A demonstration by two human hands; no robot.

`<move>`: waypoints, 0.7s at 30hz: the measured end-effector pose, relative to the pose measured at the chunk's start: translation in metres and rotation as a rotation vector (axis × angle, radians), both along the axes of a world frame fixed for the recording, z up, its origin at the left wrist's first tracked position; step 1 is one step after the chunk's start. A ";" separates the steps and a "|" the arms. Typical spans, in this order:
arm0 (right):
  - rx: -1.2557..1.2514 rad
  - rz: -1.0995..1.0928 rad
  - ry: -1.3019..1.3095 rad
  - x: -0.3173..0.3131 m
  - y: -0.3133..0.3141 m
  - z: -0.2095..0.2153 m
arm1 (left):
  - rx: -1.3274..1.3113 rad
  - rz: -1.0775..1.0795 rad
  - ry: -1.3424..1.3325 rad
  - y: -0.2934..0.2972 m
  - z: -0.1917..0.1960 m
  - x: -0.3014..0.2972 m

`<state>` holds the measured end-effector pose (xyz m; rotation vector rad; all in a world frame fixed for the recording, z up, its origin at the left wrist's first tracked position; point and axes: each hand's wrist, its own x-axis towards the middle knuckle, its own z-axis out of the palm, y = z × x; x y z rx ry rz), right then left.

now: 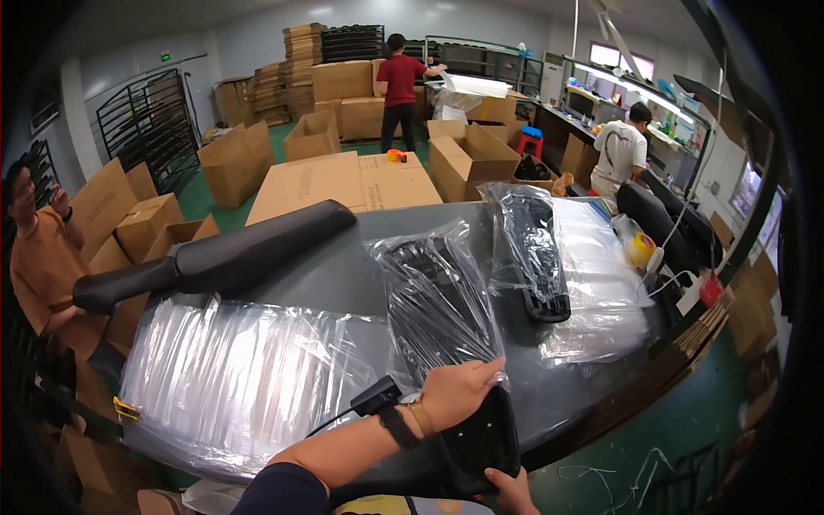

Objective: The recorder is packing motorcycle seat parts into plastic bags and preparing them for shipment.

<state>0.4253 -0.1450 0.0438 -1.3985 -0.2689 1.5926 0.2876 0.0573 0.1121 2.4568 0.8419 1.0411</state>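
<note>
My left hand point(459, 390), with a watch on its wrist, grips the open end of a clear plastic bag point(438, 300) that covers a long black plastic part. The bare end of that black part point(481, 438) sticks out over the near edge of the dark table point(343, 275). Below it, my right hand point(512, 491) holds the part's lower end, with only the fingers showing. A second bagged black part point(532, 249) lies to the right.
A long black padded piece point(232, 253) lies at the table's left. Stacks of clear bags point(232, 378) lie at the left, and more clear bags point(601, 283) at the right. A yellow tape roll point(639, 249) sits at the right edge. Cardboard boxes point(343, 180) and three people stand around.
</note>
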 end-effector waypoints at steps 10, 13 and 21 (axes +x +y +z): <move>0.231 -0.061 -0.052 -0.008 0.049 -0.003 | -0.209 -0.247 0.189 -0.054 -0.030 0.000; 0.282 -0.204 -0.077 0.002 0.089 -0.005 | -0.217 -0.188 0.135 -0.029 -0.022 -0.043; 0.567 -0.039 -0.360 0.031 0.302 -0.004 | -0.536 0.253 -0.009 0.004 -0.060 -0.184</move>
